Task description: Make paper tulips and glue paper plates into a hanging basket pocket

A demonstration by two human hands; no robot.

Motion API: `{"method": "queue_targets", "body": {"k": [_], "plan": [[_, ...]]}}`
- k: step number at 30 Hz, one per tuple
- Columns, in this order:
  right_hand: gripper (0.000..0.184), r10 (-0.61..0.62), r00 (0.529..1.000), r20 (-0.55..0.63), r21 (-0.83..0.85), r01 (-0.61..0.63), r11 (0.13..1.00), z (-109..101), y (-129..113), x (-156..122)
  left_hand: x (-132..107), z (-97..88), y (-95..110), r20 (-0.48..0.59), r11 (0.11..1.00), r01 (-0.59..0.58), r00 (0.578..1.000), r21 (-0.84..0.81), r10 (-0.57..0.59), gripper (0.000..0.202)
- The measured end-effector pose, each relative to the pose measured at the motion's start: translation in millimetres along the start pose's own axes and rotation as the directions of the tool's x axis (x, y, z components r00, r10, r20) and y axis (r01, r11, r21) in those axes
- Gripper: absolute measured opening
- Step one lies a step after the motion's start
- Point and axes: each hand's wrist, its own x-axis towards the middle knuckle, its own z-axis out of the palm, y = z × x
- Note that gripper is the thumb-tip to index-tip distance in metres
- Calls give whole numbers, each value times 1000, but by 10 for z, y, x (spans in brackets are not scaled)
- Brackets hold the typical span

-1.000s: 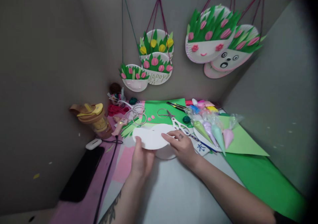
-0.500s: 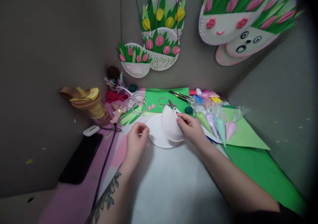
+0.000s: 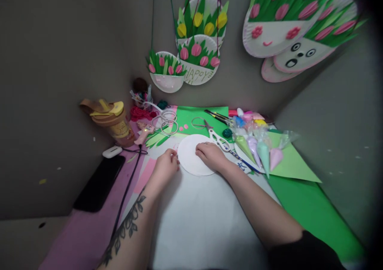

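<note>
A white round paper plate (image 3: 189, 162) lies on the pale work surface in front of me. My right hand (image 3: 210, 155) rests over its right side, fingers extended and pressed down on it. At the plate's left edge, my left hand (image 3: 167, 164) has its fingers curled, with thumb and fingertips pinched at the rim. The folded half plate no longer stands out; whether it lies flat on the disc or under my right hand cannot be made out. White-handled scissors (image 3: 220, 140) lie just beyond my right hand.
Filled piping bags (image 3: 263, 152) lie on green paper (image 3: 295, 162) at the right. Metal rings (image 3: 169, 127), a glue gun (image 3: 145, 134), a phone (image 3: 100, 184) and a brown cup (image 3: 115, 122) sit at the left. Decorated plates (image 3: 200, 73) hang on the wall behind.
My right hand has lowered and moved slightly left onto the disc. The half plate it held upright is no longer raised. The scissors now show fully.
</note>
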Motion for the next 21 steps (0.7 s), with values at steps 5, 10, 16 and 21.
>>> {"method": "queue_targets", "body": {"k": [5, 10, 16, 21], "plan": [[18, 28, 999, -43, 31, -27, 999, 56, 9, 4, -13, 25, 103, 49, 976, 47, 998, -211, -37, 26], [18, 15, 997, -73, 67, -10, 998, 66, -39, -40, -55, 48, 151, 115, 979, -29, 992, -201, 53, 16], [32, 275, 754, -596, 303, -106, 947, -2, 163, -134, -30, -163, 170, -27, 952, -74, 997, -297, 69, 19], [41, 412, 875, -255, 752, -89, 654, -16, 329, -204, -1, -238, 155, -182, 943, -183, 974, -279, 135, 20]]}}
